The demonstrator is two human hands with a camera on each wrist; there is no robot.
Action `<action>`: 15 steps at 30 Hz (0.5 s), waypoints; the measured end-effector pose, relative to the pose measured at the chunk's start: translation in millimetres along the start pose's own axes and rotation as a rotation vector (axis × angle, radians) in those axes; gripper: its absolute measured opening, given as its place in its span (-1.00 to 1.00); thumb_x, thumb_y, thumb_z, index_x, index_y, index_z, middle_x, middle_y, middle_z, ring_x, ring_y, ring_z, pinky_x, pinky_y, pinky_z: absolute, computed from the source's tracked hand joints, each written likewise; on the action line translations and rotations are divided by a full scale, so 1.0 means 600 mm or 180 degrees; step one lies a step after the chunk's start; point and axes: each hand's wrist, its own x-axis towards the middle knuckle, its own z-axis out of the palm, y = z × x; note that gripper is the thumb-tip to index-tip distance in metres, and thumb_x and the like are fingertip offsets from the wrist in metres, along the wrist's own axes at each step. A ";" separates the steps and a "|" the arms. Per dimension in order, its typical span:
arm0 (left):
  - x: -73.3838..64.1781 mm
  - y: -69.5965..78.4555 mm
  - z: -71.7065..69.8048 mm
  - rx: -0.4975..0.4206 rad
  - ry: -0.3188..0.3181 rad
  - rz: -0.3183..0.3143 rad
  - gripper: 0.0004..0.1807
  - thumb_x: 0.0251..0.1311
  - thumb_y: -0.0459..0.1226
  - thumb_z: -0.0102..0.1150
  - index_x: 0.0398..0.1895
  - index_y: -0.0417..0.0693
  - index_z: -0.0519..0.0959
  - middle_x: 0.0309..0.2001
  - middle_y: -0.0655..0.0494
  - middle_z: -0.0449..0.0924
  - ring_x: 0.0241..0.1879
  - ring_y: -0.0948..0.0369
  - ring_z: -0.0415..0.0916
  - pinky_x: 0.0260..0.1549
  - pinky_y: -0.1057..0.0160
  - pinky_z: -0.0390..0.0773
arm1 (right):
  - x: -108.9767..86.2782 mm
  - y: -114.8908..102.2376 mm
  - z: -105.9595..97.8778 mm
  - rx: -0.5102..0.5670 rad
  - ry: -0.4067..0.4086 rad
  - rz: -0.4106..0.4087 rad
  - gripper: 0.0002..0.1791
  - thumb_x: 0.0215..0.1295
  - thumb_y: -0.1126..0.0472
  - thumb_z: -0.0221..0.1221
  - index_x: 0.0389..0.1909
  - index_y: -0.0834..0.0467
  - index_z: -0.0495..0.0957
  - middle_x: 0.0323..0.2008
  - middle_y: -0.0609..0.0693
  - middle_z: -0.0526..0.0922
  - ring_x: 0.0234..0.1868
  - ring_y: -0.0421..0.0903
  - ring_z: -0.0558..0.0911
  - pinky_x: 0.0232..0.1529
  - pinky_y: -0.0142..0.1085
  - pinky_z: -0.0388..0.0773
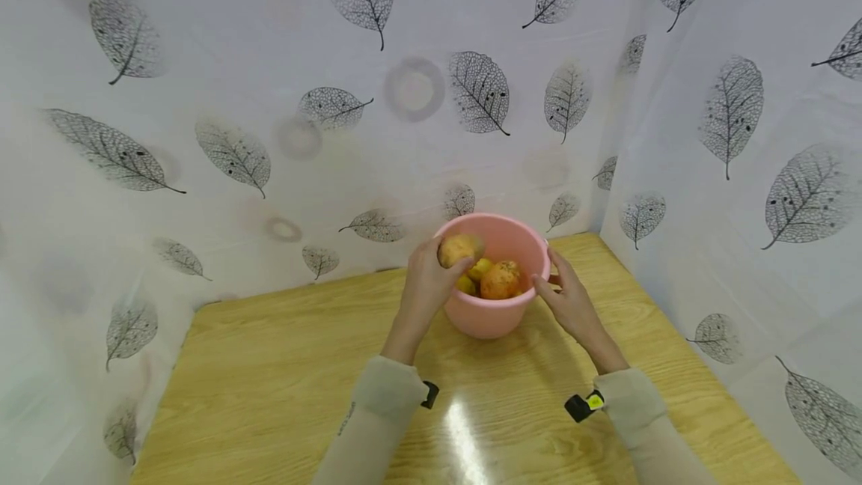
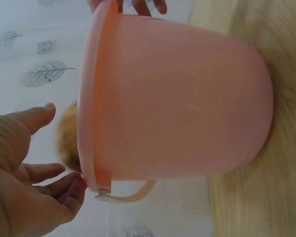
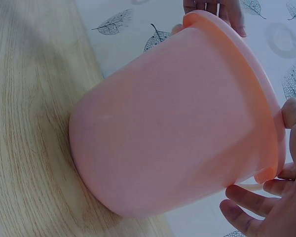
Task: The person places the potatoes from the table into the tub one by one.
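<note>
A pink plastic bucket (image 1: 488, 318) stands upright on the wooden table. At its left rim my left hand (image 1: 429, 275) holds a round yellow-orange fruit (image 1: 459, 248) between thumb and fingers. The left wrist view shows this fruit (image 2: 68, 140) blurred and partly hidden behind the rim. My right hand (image 1: 569, 298) grips the bucket's right rim, its thumb at the rim and its fingers outside, near the handle, as the right wrist view shows. Inside the bucket lie a speckled orange fruit (image 1: 500, 281) and yellow fruits (image 1: 480, 269), partly hidden by the front wall.
The wood-grain table (image 1: 289, 365) extends to both sides of the bucket. White sheeting (image 1: 256, 43) with a leaf print hangs behind the table and along its sides. A pale handle (image 2: 130, 197) hangs from the bucket's rim.
</note>
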 end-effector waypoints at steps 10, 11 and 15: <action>-0.002 -0.017 0.000 0.0235 0.0035 -0.0037 -0.33 0.36 -0.09 0.35 0.38 -0.32 0.45 0.31 -0.26 0.46 0.36 -0.12 0.33 0.36 -0.07 0.37 | -0.001 -0.002 0.003 -0.0013 0.0031 -0.0023 -0.24 0.58 0.18 0.10 0.62 0.30 0.00 0.54 0.36 0.11 0.20 0.36 0.56 -0.07 -0.41 0.56; -0.003 -0.018 0.000 0.0268 0.0026 -0.0034 -0.33 0.37 -0.08 0.33 0.39 -0.31 0.45 0.31 -0.26 0.46 0.37 -0.12 0.33 0.36 -0.07 0.37 | -0.001 -0.002 0.003 -0.0026 0.0035 -0.0030 -0.25 0.58 0.18 0.10 0.62 0.30 0.01 0.54 0.37 0.11 0.21 0.36 0.56 -0.07 -0.42 0.55; -0.008 -0.021 -0.004 0.0363 0.0008 -0.0010 -0.34 0.38 -0.09 0.32 0.40 -0.29 0.45 0.32 -0.26 0.45 0.36 -0.12 0.34 0.37 -0.07 0.36 | 0.000 -0.004 0.001 -0.0098 0.0033 -0.0051 -0.25 0.58 0.17 0.10 0.61 0.31 0.02 0.54 0.37 0.11 0.23 0.37 0.54 0.05 -0.17 0.61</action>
